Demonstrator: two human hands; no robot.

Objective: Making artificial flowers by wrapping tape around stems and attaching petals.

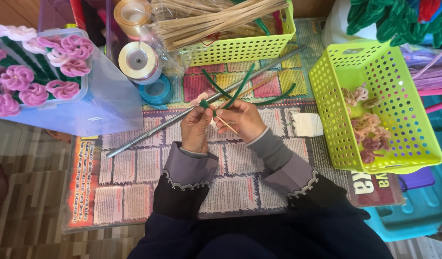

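My left hand point(196, 128) and my right hand point(242, 121) meet over a spread newspaper point(144, 168). Between the fingertips of both hands sits a thin wooden stick point(226, 123) with a green pipe cleaner point(240, 88) wound round its top end. The pipe cleaner's loose ends fan up and to the right. A small pink bit shows at the left thumb, too small to tell what it is.
A long metal rod point(154, 129) lies diagonally under the hands. A lime basket point(374, 62) with small curled flowers stands at right. Another lime basket point(240, 48) holds sticks at the top. Ribbon rolls point(137, 60) and a clear box of pink flowers point(39, 76) are at left. A white block point(307, 123) lies nearby.
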